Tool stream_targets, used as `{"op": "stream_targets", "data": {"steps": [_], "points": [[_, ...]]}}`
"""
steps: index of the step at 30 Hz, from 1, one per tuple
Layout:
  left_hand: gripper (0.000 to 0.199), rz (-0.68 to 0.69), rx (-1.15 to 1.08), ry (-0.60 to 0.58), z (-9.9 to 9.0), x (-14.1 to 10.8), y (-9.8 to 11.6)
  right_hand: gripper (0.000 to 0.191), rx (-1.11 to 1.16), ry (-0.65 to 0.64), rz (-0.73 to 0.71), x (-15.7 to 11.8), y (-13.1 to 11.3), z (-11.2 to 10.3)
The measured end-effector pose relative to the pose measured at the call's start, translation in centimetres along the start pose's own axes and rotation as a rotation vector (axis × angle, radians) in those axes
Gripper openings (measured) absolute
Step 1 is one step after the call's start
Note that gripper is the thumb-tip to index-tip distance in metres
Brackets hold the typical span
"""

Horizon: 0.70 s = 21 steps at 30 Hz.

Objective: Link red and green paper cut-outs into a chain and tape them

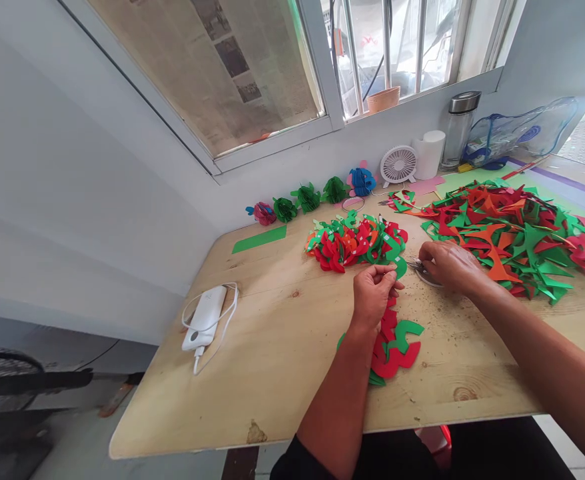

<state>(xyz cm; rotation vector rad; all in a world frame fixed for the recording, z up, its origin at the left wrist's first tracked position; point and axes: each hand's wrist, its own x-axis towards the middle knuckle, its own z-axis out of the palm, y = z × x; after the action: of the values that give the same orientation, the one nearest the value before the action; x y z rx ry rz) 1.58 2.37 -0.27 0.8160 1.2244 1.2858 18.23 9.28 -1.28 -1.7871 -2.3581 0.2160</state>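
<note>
My left hand is closed in a pinch on a curved green paper cutout with a small white square on it. In my right hand is a small pointed metal tool, seemingly tweezers, its tips facing the green cutout. Below that hand a white round item is partly hidden. A pile of red, green and orange cutouts, several bearing white squares, lies just beyond my left hand. More red and green cutouts lie beside my left forearm, which covers some of them.
A large heap of paper scraps fills the table's right side. Along the wall stand folded paper figures, a small white fan and a glass bottle. A white power bank with its cable lies left, near a green strip.
</note>
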Motion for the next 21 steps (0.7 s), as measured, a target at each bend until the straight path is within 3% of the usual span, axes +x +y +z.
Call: {"op": "stream_targets", "data": {"steps": [21], "points": [[0.018,-0.004,0.004,0.006,-0.01,0.11,-0.1,0.012,0.048,0.042,0.078,-0.04,-0.01,0.07]]}}
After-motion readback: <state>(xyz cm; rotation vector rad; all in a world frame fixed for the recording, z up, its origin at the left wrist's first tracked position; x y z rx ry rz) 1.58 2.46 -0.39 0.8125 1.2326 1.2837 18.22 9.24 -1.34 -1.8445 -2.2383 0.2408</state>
